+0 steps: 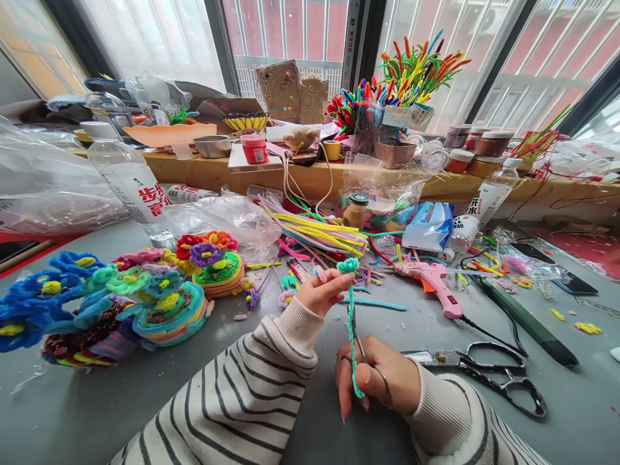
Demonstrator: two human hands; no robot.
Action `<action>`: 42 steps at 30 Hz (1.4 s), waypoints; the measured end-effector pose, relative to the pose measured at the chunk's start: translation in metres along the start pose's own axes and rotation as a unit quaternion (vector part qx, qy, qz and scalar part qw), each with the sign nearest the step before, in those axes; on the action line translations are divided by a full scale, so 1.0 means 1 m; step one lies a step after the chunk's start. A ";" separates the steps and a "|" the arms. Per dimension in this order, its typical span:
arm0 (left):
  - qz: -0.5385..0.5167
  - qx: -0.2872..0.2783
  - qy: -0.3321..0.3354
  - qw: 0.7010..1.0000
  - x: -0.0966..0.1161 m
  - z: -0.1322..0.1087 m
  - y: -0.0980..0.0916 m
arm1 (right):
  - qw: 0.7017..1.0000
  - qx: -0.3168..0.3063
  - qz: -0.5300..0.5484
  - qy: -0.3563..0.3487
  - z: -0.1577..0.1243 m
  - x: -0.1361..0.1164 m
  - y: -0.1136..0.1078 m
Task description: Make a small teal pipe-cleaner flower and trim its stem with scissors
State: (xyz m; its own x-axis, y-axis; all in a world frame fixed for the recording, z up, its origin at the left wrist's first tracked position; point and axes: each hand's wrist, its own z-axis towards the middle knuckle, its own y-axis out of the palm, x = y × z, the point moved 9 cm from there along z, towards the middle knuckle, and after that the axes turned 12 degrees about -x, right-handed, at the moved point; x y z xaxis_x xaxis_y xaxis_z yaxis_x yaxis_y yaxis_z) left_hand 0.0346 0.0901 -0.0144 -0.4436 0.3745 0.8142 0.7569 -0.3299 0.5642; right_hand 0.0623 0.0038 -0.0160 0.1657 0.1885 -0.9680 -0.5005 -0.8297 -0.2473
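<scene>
Pinching fuzzy turquoise curl-topped chenille stem (351,320) high in left fingers (338,284); holding silver metal scissors (359,342) in right fingers (344,391), nearer stem's lower end (running near-upright).

Pink jar (254,150) beside metal bowl (213,147); windows (295,29) behind.

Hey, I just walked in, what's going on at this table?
A person's left hand holds a fuzzy teal stem with a curled top, its length hanging down. Their right hand holds small scissors, blades up beside the stem; whether they touch it is unclear. A pink glue gun and larger scissors lie to the right, fuzzy flowers to the left.
</scene>
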 end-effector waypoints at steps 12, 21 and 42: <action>0.004 -0.019 0.013 1.000 0.002 0.002 0.001 | 0.999 -0.020 -0.040 -0.008 0.003 -0.002 0.003; -0.015 0.001 0.040 0.999 0.004 0.001 -0.001 | 0.999 0.021 -0.003 -0.026 0.004 -0.003 -0.003; -0.052 0.024 0.042 0.997 0.002 0.002 -0.005 | 0.995 0.037 0.080 -0.051 0.006 -0.006 -0.004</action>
State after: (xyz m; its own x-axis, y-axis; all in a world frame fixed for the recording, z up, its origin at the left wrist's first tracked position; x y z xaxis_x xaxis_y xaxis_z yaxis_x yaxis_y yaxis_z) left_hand 0.0314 0.0944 -0.0161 -0.5580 0.3307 0.7611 0.7259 -0.2500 0.6408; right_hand 0.0579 0.0089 -0.0094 -0.0060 0.1117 -0.9937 -0.5756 -0.8130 -0.0879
